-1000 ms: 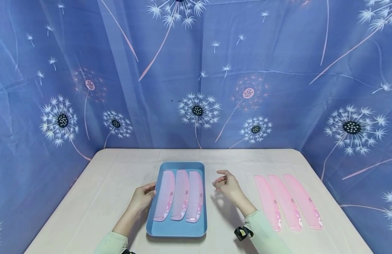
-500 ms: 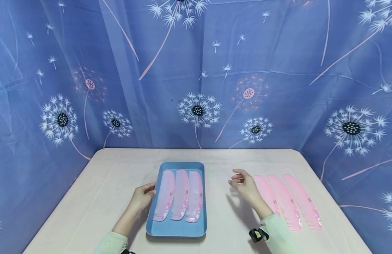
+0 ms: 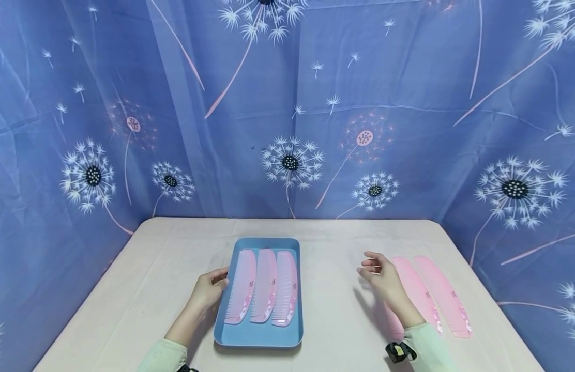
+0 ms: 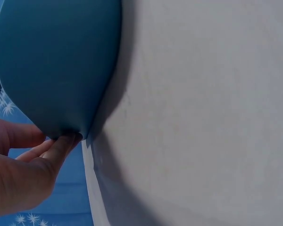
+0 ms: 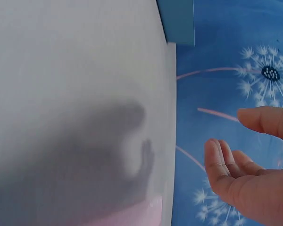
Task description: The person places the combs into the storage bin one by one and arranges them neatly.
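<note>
A blue tray [image 3: 259, 338] stands on the table with three pink combs inside: a left comb [image 3: 241, 287], a middle comb [image 3: 264, 284] and a right comb [image 3: 285, 287]. My left hand [image 3: 207, 290] pinches the tray's left rim between thumb and fingers, which the left wrist view shows close up. Over the table to the right, my right hand [image 3: 384, 276] hovers with relaxed, slightly bent fingers and nothing between them. Beneath and beside it lie three more pink combs; hand and forearm mostly cover the nearest comb [image 3: 394, 324], and partly the second comb [image 3: 410, 271].
The third loose comb [image 3: 442, 292] lies farthest right. A pale cloth covers the table [image 3: 176, 243]. Blue dandelion-print curtains [image 3: 222, 170] enclose its back and sides. Bare cloth lies between the tray and the loose combs.
My right hand has moved rightward from beside the tray to over the loose combs, covering more of the nearest one. The left hand, tray and combs have stayed put.
</note>
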`<state>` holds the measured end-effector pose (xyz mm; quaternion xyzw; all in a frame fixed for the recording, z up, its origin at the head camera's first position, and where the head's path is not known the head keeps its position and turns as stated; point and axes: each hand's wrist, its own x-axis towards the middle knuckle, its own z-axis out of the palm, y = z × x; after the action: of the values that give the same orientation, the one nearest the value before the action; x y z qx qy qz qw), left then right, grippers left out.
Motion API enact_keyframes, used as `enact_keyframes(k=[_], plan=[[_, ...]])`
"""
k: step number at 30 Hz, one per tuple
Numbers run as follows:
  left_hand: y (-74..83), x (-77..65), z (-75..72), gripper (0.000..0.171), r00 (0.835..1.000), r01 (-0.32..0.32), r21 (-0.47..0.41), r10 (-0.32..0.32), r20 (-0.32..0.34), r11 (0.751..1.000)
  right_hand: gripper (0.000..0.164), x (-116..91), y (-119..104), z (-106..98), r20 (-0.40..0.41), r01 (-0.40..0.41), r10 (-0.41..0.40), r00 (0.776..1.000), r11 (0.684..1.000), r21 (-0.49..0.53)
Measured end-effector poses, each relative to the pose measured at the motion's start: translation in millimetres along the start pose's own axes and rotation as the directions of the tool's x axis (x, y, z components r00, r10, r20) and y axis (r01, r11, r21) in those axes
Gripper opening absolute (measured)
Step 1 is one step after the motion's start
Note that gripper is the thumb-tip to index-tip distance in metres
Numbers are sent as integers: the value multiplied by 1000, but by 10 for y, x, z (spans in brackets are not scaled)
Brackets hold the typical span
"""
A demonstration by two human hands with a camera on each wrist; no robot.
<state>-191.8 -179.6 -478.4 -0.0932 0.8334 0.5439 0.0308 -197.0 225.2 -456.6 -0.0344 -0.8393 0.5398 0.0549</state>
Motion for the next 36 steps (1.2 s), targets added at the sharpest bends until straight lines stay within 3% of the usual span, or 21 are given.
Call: enact_keyframes(k=[11, 23, 36], plan=[[-4, 9, 22, 38, 1000, -20, -2, 20, -8, 1000, 51, -38, 152, -267, -20, 10, -11, 1000, 999, -45], [4, 4, 7, 38, 1000, -17, -4, 17, -12, 1000, 57, -104, 342, -492, 19, -6, 7, 1000, 996, -84], [22, 0, 15, 39, 1000, 20, 19, -20, -8, 1000, 68, -126, 427, -602, 85, -91, 107, 991, 980, -179]])
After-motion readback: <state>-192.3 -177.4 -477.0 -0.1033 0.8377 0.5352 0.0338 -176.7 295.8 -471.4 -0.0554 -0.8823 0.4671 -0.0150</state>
